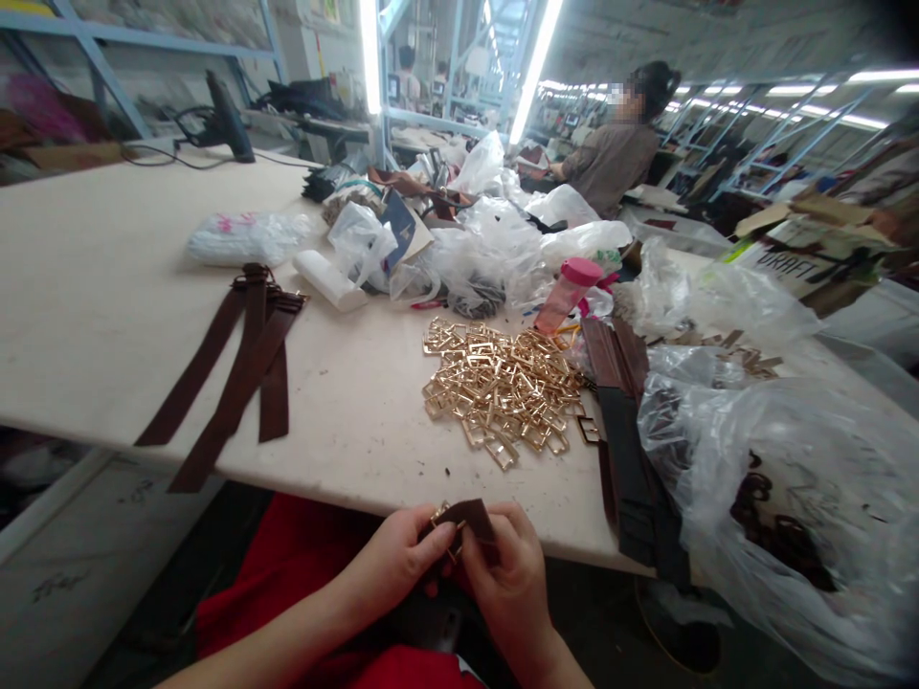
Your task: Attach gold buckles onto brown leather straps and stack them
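Observation:
My left hand (411,553) pinches a gold buckle (443,517) just off the table's front edge. Beside it, my right hand (508,563) grips a dark brown strap (470,522) whose end meets the buckle. Both hands are close together above my lap, and the fingers partly hide where strap and buckle join. Straight ahead on the table (359,411) lies a heap of gold buckles (503,383). A bundle of brown straps with buckles (236,373) rests to the left. More dark straps (628,459) hang over the front edge at the right.
Behind the buckle heap stand a pink-lidded bottle (567,292) and piled plastic bags (503,230). A large clear bag (775,498) fills the right side, near an open cardboard box (818,249). A white roll (330,280) lies farther back. A person (614,158) is beyond the table.

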{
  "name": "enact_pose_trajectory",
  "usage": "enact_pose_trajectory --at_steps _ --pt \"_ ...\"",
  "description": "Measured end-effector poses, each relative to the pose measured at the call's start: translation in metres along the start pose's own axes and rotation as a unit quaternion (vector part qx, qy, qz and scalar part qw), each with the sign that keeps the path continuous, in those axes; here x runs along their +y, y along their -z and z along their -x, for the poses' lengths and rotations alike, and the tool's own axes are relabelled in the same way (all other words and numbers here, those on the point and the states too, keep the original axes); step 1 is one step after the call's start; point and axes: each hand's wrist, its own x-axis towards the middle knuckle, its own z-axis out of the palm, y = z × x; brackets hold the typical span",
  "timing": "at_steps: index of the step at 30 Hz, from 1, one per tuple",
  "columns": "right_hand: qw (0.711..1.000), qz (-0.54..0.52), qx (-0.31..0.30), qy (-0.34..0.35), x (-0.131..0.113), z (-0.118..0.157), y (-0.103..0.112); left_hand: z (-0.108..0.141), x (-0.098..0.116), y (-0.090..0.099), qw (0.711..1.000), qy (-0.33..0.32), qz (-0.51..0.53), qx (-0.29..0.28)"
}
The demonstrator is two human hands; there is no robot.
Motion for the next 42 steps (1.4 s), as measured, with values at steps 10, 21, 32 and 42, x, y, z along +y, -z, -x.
enact_pose_trajectory --at_steps 10,21,32,42 --pt "0.988 0.117 -0.023 0.102 0.007 0.002 0.006 0.004 -0.005 -0.004 1.000 0.008 -0.009 0.019" --pt "0.982 -0.131 -0.063 -0.121 0.010 -0.001 -0.003 0.000 -0.002 -0.007 1.000 0.015 -0.015 0.011" --pt "0.985 -0.131 -0.079 -0.082 0.014 0.001 0.001 -0.002 0.005 -0.006 0.999 0.045 -0.018 0.014" --pt "0.782 -0.530 -0.096 -0.315 -0.007 -0.011 -0.002 0.013 0.013 0.004 0.999 -0.001 -0.010 -0.053"
